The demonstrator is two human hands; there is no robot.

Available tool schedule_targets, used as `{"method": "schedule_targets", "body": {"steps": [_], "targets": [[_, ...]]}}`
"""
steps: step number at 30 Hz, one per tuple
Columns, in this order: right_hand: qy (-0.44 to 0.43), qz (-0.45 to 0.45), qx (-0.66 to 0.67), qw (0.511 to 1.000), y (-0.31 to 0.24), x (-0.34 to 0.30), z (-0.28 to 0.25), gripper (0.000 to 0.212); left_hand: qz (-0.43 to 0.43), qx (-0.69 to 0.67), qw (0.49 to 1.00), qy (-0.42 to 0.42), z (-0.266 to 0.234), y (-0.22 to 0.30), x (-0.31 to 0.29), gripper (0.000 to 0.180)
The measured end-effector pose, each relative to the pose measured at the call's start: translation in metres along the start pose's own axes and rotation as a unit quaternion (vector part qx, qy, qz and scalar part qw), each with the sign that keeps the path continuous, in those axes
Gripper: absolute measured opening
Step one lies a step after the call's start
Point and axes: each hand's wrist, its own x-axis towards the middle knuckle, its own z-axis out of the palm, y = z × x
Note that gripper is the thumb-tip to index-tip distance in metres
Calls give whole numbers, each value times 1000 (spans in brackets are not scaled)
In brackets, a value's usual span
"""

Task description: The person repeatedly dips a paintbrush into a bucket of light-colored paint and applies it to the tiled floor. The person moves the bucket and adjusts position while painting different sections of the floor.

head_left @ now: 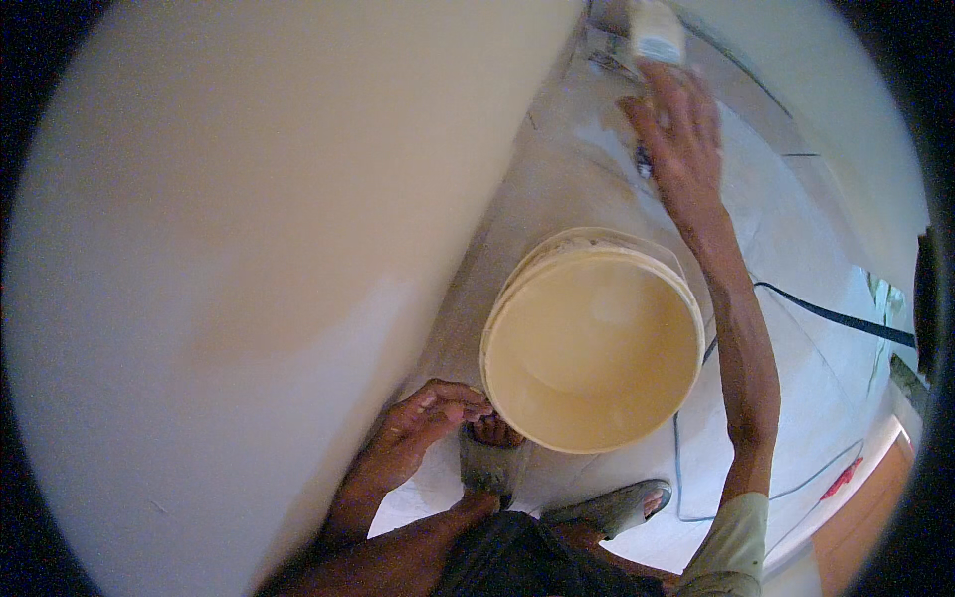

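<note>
A large round bucket (595, 438) in pale yellow stands in the middle, tilted so that its mouth faces me, with pale yellow paint (587, 348) inside. At its lower left rim is my left hand (423, 423), its fingers closed against the edge; the fingertips are partly hidden there. My right arm reaches past the bucket's right side. Beyond the bucket, near the far wall corner, my right hand (681, 134) grips a wide paint brush (657, 40). Its light bristle end points away from me, and a dark handle end shows below my fingers. The hand is slightly blurred.
A broad wall (249, 199), cream above and whiter lower down, runs along my left. Another pale wall rises at the far right. A dark cable (831, 316) and a thin blue cord (678, 468) cross the tiled floor. My sandalled feet (617, 505) are close below the bucket.
</note>
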Motion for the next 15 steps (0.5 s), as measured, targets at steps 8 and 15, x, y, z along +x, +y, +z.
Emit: {"method": "schedule_targets", "body": {"steps": [8, 15], "targets": [[-53, 59, -58, 995, 6, 15, 1, 36, 11, 23, 1000, 12, 4, 1, 2, 29], [-30, -23, -11, 999, 4, 7, 21, 35, 8, 0, 1000, 11, 6, -3, 8, 28]]}}
